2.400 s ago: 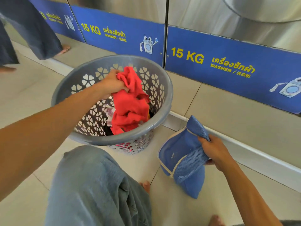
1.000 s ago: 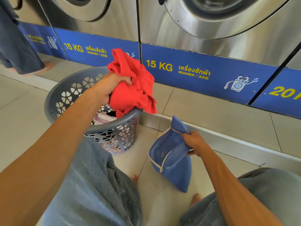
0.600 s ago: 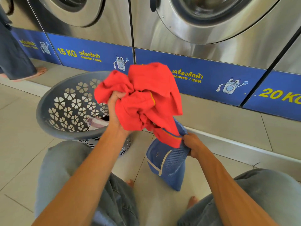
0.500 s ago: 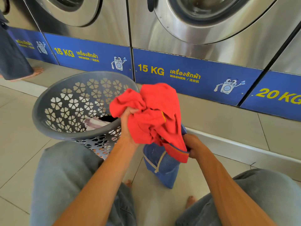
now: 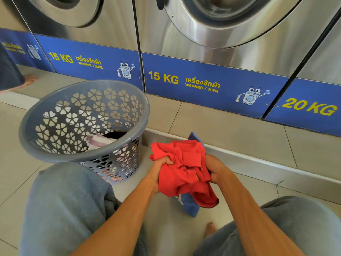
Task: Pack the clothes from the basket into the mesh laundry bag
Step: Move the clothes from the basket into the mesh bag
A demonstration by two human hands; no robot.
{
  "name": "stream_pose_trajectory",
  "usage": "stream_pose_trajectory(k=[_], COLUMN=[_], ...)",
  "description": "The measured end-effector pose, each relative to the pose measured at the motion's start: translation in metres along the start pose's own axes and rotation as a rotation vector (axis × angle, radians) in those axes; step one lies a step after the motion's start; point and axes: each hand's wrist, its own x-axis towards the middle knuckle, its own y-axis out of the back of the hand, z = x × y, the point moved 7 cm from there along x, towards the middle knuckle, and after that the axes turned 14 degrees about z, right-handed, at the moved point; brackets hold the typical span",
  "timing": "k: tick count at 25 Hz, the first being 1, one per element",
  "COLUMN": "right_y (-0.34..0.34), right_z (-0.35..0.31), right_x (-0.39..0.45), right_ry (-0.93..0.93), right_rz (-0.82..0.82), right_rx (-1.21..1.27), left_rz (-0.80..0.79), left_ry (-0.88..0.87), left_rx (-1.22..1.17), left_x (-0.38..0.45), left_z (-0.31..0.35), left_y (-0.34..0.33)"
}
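Note:
A crumpled red garment (image 5: 181, 170) is bunched between my two hands, low over the floor. My left hand (image 5: 158, 171) grips its left side. My right hand (image 5: 215, 168) holds the edge of the blue mesh laundry bag (image 5: 190, 205), which is mostly covered by the red cloth; only its top corner and bottom show. The grey plastic basket (image 5: 55, 150) with flower-shaped holes stands to the left, holding a white and purple cloth (image 5: 98, 141) and something dark.
Steel washing machines (image 5: 230, 34) with blue label strips line the wall behind a raised tiled step (image 5: 221, 130). My knees in grey trousers frame the bottom. Another person's bare foot (image 5: 29, 79) shows at far left.
My left hand lifted the red garment out of the basket, carried it right and lowered it onto the mesh bag held by my right hand.

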Motion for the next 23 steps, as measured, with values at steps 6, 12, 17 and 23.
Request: stream_pose_trajectory(k=[6, 12, 17, 23], right_y=[0.000, 0.012, 0.003, -0.015], right_z=[-0.017, -0.049, -0.045, -0.026], right_x=[-0.011, -0.028, -0.035, -0.042], right_ry=[0.138, 0.623, 0.745, 0.512], right_rz=[0.059, 0.299, 0.256, -0.055], right_rx=[-0.155, -0.642, -0.801, -0.447], left_rz=[-0.018, 0.204, 0.160, -0.024], left_ry=[0.038, -0.148, -0.559, -0.011], left_rx=[0.024, 0.547, 0.956, 0.346], left_x=[0.001, 0.007, -0.001, -0.013], left_z=[0.000, 0.012, 0.027, 0.002], left_y=[0.006, 0.020, -0.002, 0.008])
